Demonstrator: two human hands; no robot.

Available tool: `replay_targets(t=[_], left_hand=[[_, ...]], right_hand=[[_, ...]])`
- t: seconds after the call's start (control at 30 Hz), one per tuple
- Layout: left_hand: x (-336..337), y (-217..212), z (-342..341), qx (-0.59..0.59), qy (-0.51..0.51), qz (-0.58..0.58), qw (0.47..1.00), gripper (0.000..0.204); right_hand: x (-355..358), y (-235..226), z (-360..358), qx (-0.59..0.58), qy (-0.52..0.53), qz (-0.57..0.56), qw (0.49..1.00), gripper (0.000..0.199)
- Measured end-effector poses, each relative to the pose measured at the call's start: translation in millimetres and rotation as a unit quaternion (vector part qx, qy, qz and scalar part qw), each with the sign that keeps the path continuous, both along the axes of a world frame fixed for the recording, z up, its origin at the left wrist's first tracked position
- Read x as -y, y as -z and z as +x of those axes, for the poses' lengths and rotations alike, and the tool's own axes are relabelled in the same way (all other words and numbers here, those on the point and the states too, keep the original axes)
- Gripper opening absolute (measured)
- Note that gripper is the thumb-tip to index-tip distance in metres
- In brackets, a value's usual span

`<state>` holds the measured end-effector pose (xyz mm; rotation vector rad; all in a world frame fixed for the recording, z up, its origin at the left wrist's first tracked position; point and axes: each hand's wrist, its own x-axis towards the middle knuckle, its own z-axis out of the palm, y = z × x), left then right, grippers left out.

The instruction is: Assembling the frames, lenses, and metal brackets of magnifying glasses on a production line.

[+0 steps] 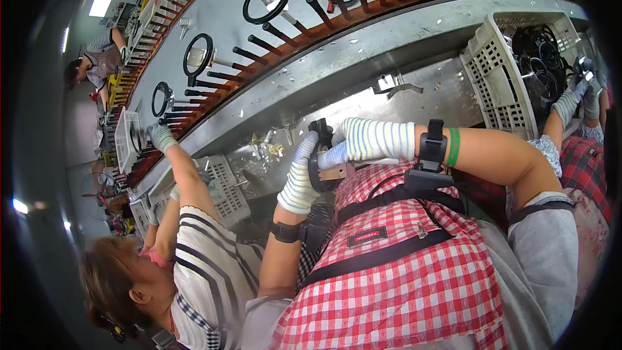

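Observation:
Both my hands wear white gloves with thin stripes and meet in front of my waist. Closed around a dark, curved plastic part (317,163) is my left hand (301,178). My right hand (372,140) grips the same part from the other side, near its black upper end. Much of the part is hidden by my fingers, so its full shape cannot be made out. Below the hands a small brownish block (338,172) with a hole shows, touching or close to the part.
A metal trough (440,94) holds scraps and a bent metal piece (396,85). Beyond it runs a curved line of upright black rods (317,11), with black rings (198,54) among them. At right stands a white crate (483,81) of black rings. Co-workers flank me closely.

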<state>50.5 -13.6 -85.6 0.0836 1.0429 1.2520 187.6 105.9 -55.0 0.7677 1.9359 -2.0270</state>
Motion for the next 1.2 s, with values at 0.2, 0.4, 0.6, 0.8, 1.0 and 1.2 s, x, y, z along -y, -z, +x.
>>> replay_targets(t=[0.2, 0.4, 0.6, 0.8, 1.0, 1.2], left_hand=[[8, 3, -7, 0.049, 0.002, -0.001, 0.999, 0.046], [33, 22, -31, 0.092, -0.039, 0.000, 0.995, 0.057], [41, 26, -34, 0.105, -0.067, 0.072, 0.990, 0.066], [2, -33, 2, 0.123, -0.106, 0.075, 0.984, 0.052], [14, -22, 1, 0.130, -0.010, 0.054, 0.990, 0.068], [60, 8, 11, 0.145, 0.066, 0.132, 0.978, 0.081]], right_hand=[[-7, -4, -8, 0.034, -0.098, -0.014, 0.994, 0.053], [2, -1, -11, -0.094, -0.080, 0.085, 0.989, 0.068], [10, -18, -12, -0.018, 0.006, 0.068, 0.998, 0.055], [-17, -25, 61, -0.184, 0.039, 0.102, 0.977, 0.036], [-132, -2, 152, -0.169, 0.391, 0.677, 0.601, 0.025], [-259, 54, 176, 0.011, 0.384, 0.702, 0.600, 0.022]])
